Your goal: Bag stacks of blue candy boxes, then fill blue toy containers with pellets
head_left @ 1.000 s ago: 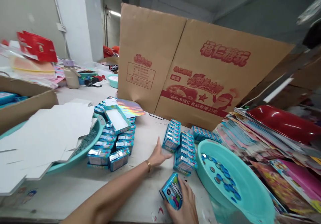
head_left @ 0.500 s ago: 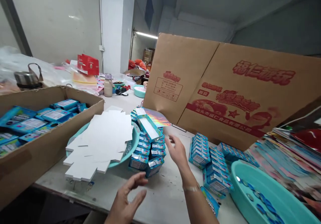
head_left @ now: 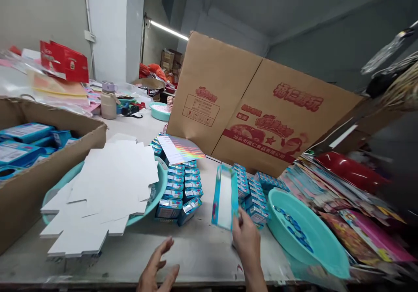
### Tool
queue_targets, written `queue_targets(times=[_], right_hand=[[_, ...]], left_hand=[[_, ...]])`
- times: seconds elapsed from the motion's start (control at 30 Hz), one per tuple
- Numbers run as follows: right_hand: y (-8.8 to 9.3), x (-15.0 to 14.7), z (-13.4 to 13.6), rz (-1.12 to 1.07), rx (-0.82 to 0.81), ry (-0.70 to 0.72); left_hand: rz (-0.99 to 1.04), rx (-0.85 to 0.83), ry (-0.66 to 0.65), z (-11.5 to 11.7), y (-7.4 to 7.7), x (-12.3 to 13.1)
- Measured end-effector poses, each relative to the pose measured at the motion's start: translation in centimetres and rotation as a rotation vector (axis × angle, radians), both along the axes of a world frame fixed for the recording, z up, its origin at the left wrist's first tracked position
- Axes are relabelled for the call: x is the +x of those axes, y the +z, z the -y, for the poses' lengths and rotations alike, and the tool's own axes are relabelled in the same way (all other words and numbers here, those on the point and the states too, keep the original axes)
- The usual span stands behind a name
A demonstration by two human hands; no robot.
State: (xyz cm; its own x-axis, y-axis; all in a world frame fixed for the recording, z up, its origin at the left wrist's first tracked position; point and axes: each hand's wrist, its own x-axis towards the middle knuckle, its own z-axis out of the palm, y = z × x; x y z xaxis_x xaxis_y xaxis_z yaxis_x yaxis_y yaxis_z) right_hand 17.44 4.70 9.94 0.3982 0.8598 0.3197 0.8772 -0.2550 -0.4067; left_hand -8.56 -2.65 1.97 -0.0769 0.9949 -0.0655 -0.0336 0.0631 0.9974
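Dim room, tube glare, blurred edges

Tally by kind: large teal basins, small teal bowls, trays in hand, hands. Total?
Large teal basins: 2
Small teal bowl: 1
Blue tray, gripped by the right hand: 1
Hands, counting the open left hand: 2
Total: 6

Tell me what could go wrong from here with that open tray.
The right hand grips the tray only at its lower edge while it stands on end, so it may tip or slip. It stands right beside the small boxes; a swing could topple them. The left hand is open and off it, giving no support.
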Motion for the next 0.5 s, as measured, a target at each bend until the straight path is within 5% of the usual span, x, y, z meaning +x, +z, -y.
queue_targets(times=[0.13,0.23,0.37,0.5], right_hand=[[-5.5,1.4,6.7,0.041,-0.175,-0.078],[-6.7,0.1,7.9,0.003,-0.101,-0.069],[-5.2,-2.7,5.2,-0.411,0.197,0.075],[-3.6,-5.1,-2.2,-1.148,0.192,0.221]], left_hand=[[-0.078,0.086,-0.017,-2.9,-0.2,3.4],[-0.150,0.127,0.021,-4.6,-0.2,5.9],[-0.194,0.133,0.061,-5.8,0.0,8.3],[-0.193,0.101,0.104,-7.8,0.0,9.7]])
